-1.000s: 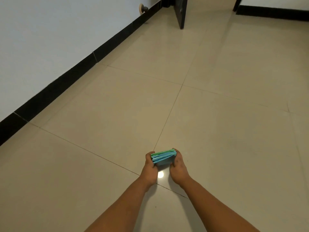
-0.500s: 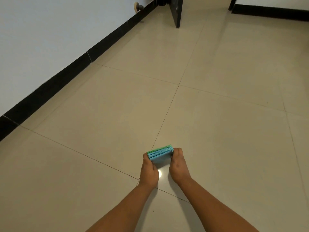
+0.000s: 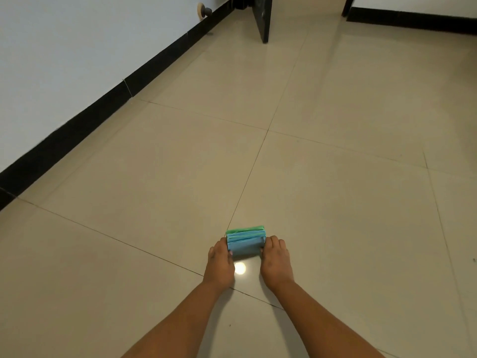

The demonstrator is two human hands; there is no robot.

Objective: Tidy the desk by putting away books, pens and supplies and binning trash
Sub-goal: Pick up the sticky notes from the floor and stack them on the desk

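Nearest the camera, two bare forearms reach forward side by side over a pale tiled floor (image 3: pixel 335 202); at their ends the left hand (image 3: pixel 219 263) and the right hand (image 3: pixel 275 262) face each other with a narrow gap between them; a bright spot of reflected light lies on the tile in that gap.

Between the two hands, at the fingertips, sits a small stack of blue and green paper (image 3: pixel 246 241); it lies straight ahead of both hands, its long axis running left to right, so each hand takes one short end; neither hand is nearer, since both meet the stack at the same reach. The left hand's fingers curl round the left end; the right hand's fingers curl round the right end; both are closed on the stack, with the thumbs on the near face. The stack looks held up off the floor rather than resting on it, though the view does not make that certain.

Beyond the stack the floor runs on; a black skirting board (image 3: pixel 103 104) follows the white wall (image 3: pixel 64 47) on the left; further off a dark furniture leg (image 3: pixel 262 19) stands on the tiles, and a round door stop (image 3: pixel 204 11) sticks out of the wall beside it.

No desk, shelf or bin is in view; judging by that, the stack is being carried to wherever it belongs, and the coming move depends on keeping it squeezed level between the two ends so the loose sheets do not fan out.
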